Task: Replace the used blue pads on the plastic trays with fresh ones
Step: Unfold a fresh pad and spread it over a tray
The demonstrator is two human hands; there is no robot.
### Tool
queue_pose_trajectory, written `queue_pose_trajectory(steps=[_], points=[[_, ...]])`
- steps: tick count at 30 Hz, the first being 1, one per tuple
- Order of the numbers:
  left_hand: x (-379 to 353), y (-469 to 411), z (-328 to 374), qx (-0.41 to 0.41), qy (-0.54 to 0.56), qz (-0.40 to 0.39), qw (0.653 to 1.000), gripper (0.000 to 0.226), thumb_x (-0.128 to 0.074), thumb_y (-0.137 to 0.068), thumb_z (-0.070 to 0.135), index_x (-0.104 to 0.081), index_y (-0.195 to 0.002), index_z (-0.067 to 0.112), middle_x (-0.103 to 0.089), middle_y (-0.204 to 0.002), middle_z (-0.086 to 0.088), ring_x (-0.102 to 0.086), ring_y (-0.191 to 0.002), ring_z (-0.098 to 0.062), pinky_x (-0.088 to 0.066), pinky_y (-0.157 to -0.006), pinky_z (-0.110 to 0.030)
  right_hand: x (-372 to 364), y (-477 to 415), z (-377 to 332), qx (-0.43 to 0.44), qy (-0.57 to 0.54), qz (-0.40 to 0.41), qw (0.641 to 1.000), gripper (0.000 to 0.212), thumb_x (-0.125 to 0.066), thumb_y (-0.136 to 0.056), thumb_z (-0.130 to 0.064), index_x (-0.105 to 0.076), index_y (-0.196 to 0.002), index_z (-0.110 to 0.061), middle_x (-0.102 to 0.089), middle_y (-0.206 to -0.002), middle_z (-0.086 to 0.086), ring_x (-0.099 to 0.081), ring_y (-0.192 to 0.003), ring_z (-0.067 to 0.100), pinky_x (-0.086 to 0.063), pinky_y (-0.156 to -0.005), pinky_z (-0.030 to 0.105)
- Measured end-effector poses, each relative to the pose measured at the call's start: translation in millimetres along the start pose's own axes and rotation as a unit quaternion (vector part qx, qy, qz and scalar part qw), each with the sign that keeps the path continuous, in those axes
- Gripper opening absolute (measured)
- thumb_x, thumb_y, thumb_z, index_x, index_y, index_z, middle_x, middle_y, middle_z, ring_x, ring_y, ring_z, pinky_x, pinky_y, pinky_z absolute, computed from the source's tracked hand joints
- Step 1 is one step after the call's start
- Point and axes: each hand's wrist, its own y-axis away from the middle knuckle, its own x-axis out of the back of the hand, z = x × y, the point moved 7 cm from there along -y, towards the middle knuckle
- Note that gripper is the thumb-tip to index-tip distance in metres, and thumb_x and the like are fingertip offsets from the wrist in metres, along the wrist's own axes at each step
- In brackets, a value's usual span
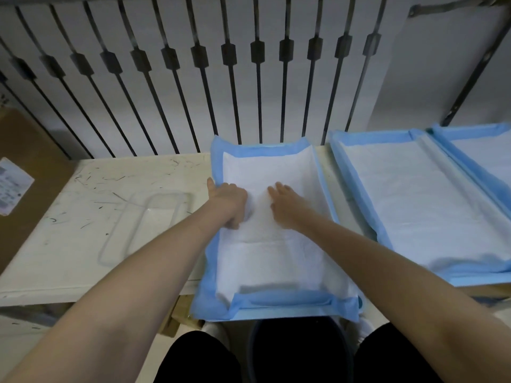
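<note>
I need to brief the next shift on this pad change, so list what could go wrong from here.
1. The middle pad overhangs the table edge above a dark bucket. With the left hand and right hand pressing it, it might tip forward.
2. Its near blue border is folded inward and bunched, so it may not lie flat.
3. The clear tray on the left is bare and hard to see, so it could get skipped.

Plain workroom, possibly a lab or animal-care space
Scuffed white workbench (83, 244) with blue-edged pads (414, 205) in a row (three in view), dark metal bars (229, 87) behind, labelled cardboard box (27, 145) alongside.
</note>
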Motion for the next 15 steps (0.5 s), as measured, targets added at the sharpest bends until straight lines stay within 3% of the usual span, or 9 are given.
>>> queue_pose_trajectory(steps=[3, 5, 8, 12, 15], points=[[2.0, -3.5, 1.7, 0.008, 0.003, -0.008, 1.0, 0.064, -0.078, -0.069, 0.024, -0.044, -0.122, 0.012, -0.049, -0.112, -0.004, -0.05, -0.114, -0.025, -0.011, -0.111, -0.062, 4.2, -2.7, 37.2, -0.122, 0.004, 0.006, 0.992, 0.06, -0.032, -0.094, -0.013, -0.012, -0.146, 0.009, -0.009, -0.155, 0.026, -0.012, -0.144, 0.036, -0.018, -0.118, 0.042], [2.4, -5.0, 1.5, 0.01, 0.006, -0.017, 1.0, 0.068, -0.079, -0.066, 0.022, -0.042, -0.122, 0.013, -0.046, -0.106, -0.003, -0.051, -0.112, -0.024, -0.01, -0.11, -0.063, 12.5, -0.3, 43.0, -0.152, -0.007, 0.009, 0.988, 0.055, -0.033, -0.092, -0.007, -0.019, -0.14, 0.016, -0.022, -0.148, 0.031, -0.022, -0.139, 0.038, -0.021, -0.116, 0.04], [1.7, -9.4, 1.5, 0.003, 0.013, -0.032, 0.999, 0.055, -0.075, -0.068, 0.026, -0.047, -0.114, 0.015, -0.049, -0.101, -0.002, -0.053, -0.105, -0.023, -0.008, -0.109, -0.064, 19.6, -4.4, 30.8, -0.103, 0.036, 0.034, 0.993, 0.046, -0.035, -0.092, -0.005, -0.034, -0.136, 0.008, -0.037, -0.14, 0.025, -0.037, -0.128, 0.036, -0.035, -0.103, 0.042], [15.1, -17.8, -3.0, 0.004, 0.079, 0.022, 0.997, 0.021, -0.048, -0.089, 0.033, -0.056, -0.098, 0.016, -0.054, -0.086, 0.002, -0.054, -0.103, -0.022, -0.005, -0.113, -0.059, 12.4, -11.8, -10.6, 0.069, -0.005, 0.02, 0.997, 0.055, -0.033, -0.098, -0.007, -0.022, -0.15, -0.021, -0.013, -0.159, 0.004, -0.016, -0.145, 0.027, -0.021, -0.114, 0.048], [20.4, -23.9, -4.8, 0.003, 0.063, 0.068, 0.996, 0.017, -0.047, -0.09, 0.026, -0.056, -0.101, 0.016, -0.053, -0.086, 0.001, -0.055, -0.105, -0.021, -0.003, -0.115, -0.054, 13.1, -30.6, 0.5, 0.047, 0.006, 0.023, 0.999, 0.053, -0.032, -0.1, -0.013, -0.019, -0.15, -0.023, -0.012, -0.159, 0.004, -0.013, -0.145, 0.025, -0.021, -0.115, 0.048]])
